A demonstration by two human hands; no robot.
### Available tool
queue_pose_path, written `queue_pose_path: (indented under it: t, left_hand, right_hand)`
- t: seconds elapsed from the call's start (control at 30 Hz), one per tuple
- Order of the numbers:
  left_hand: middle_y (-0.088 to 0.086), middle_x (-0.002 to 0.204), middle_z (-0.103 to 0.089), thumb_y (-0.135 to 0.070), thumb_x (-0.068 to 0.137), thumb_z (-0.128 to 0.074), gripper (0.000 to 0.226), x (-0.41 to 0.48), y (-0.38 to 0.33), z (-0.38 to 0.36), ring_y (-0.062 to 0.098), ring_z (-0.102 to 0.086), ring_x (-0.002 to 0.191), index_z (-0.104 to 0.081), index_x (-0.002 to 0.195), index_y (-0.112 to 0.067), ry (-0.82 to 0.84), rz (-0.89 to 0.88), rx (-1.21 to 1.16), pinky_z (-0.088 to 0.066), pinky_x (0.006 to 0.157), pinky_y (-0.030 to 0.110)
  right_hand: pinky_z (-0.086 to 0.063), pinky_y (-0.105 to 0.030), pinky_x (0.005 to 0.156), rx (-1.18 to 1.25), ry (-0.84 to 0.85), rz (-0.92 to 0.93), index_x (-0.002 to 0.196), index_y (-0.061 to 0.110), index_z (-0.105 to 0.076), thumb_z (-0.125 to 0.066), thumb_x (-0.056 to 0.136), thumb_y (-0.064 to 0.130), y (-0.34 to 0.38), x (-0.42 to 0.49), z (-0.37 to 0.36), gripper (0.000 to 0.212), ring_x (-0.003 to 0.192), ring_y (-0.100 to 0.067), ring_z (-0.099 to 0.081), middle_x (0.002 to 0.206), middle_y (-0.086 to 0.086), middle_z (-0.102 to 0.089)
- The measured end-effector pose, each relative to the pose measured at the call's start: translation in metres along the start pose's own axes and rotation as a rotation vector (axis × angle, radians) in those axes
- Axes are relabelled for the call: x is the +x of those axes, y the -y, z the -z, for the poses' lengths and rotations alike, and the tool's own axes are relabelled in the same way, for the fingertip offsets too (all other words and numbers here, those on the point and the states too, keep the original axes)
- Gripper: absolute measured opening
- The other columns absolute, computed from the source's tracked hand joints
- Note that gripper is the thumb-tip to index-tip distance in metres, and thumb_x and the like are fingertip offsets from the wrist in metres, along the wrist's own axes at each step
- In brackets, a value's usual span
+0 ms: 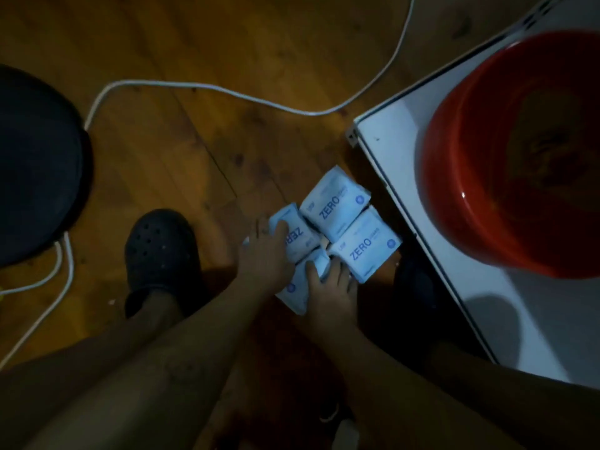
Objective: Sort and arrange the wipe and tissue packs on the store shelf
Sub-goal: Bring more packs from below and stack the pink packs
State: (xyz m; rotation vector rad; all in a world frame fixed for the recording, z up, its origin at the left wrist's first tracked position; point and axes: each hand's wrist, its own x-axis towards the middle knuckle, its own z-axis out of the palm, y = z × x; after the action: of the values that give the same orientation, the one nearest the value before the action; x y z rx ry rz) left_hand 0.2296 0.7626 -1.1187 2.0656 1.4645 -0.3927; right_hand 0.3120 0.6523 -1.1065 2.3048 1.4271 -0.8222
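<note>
Four ZERO packs (334,203) clustered on wood floor (194,141), centre-right of frame, beside white shelf (406,190). L hand (263,254) - fingers curled over left pack (297,237); R hand (328,293) fingers pinch lower pack (292,289).

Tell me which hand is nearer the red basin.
Right. The right hand touches the packs below-left of the red basin; the left hand grips one pack farther left.

The left hand (263,254) and right hand (328,297) are bare, as are both forearms (181,349). The left foot wears 1 dark clog (160,251) with round holes over the toe.
</note>
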Motion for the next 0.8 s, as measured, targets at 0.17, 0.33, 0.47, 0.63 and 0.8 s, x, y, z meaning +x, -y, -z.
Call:
queue_pose_path:
  t: [0.17, 0.33, 0.47, 0.63, 0.8]
  left_hand:
    - [0.011, 0.119, -0.046, -0.034, 0.074, -0.068, 0.058, -0.005, 0.002, 0.005, 0.031, -0.043, 0.112, -0.034, 0.119, -0.023, 0.048, -0.022, 0.082, -0.04, 0.087, 0.043]
    - [0.012, 0.123, -0.044, -0.042, 0.077, -0.067, 0.065, -0.037, 0.002, 0.037, 0.03, -0.04, 0.114, -0.031, 0.127, -0.024, 0.045, 0.026, 0.1, -0.04, 0.083, 0.041]
    - [0.014, 0.126, -0.042, -0.06, 0.078, -0.065, 0.077, -0.066, -0.02, 0.09, 0.033, -0.04, 0.116, -0.028, 0.135, -0.025, -0.043, 0.021, 0.039, -0.042, 0.086, 0.042]
    - [0.011, 0.114, -0.043, -0.059, 0.072, -0.069, 0.071, -0.121, -0.056, 0.17, 0.034, -0.045, 0.109, -0.032, 0.122, -0.026, -0.324, -0.081, -0.078, -0.042, 0.075, 0.04]
    - [0.01, 0.122, -0.041, -0.038, 0.075, -0.072, 0.068, -0.182, -0.111, 0.259, 0.033, -0.042, 0.112, -0.035, 0.13, -0.026, -0.526, -0.173, -0.12, -0.043, 0.086, 0.041]
  right_hand:
    - [-0.046, -0.04, 0.078, -0.034, 0.006, -0.001, 0.13, 0.022, -0.034, -0.083, 0.045, 0.047, 0.001, 0.002, -0.002, 0.102, 0.104, -0.036, -0.05, 0.12, -0.021, -0.047]
    - [-0.038, -0.039, 0.093, 0.102, -0.008, 0.082, 0.144, 0.024, -0.016, -0.072, 0.068, 0.051, -0.006, -0.015, 0.041, 0.098, 0.12, -0.029, -0.034, 0.132, -0.013, -0.029]
    - [-0.04, -0.05, 0.095, 0.087, -0.096, 0.031, 0.139, 0.028, -0.011, -0.069, 0.058, 0.061, -0.021, -0.046, 0.093, 0.105, 0.116, -0.028, -0.034, 0.127, -0.01, -0.032]
    - [-0.042, -0.04, 0.096, 0.106, -0.313, 0.058, 0.141, 0.023, -0.02, -0.071, 0.064, 0.056, -0.045, -0.104, 0.185, 0.098, 0.119, -0.029, -0.035, 0.132, -0.011, -0.032]
    - [-0.042, -0.035, 0.091, 0.109, -0.564, 0.083, 0.141, 0.024, -0.021, -0.072, 0.063, 0.048, -0.07, -0.173, 0.277, 0.096, 0.118, -0.027, -0.032, 0.134, -0.008, -0.028]
